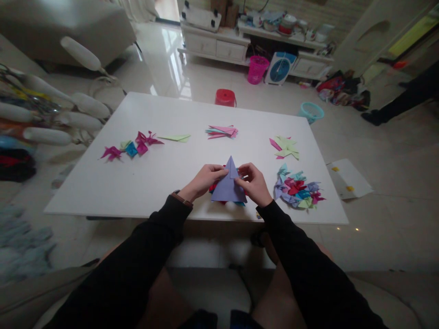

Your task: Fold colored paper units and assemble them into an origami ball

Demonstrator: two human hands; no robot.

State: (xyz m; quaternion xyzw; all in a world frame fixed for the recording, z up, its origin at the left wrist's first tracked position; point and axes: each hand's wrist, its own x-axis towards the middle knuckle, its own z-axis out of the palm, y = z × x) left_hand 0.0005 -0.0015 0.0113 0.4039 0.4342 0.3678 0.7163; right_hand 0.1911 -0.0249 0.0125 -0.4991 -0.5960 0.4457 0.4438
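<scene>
Two yellow marks (350, 188) are borne by the white board (355, 174) on the floor in the head view; they are too small to be read. Print on the patterned scrap (259, 214), at the near edge of the table (164, 183) beside the right sleeve (291, 235), is likewise too small to be made out.

The purple sheet (227, 191), folded to a triangle, is located near the table's near edge, between the hands, with its tip directed away from the wearer. Coloured papers (241, 204) are partly covered by it.

By the left hand (205, 179), the sheet's left edge is pinched between thumb and fingers; a brown strap (181, 198) is worn at that wrist. The right hand (254, 183) is half curled at the right edge, its thumb set upon the sheet and a gap left between thumb and forefinger; whether the sheet is gripped there cannot be told.

Beyond the sheet, pointed strips (222, 132) are stacked. A green strip (176, 138) and a row of cranes (141, 145) are laid at left. Green and pink pieces (287, 148) and a heap of cranes (297, 187) are placed at right.
</scene>
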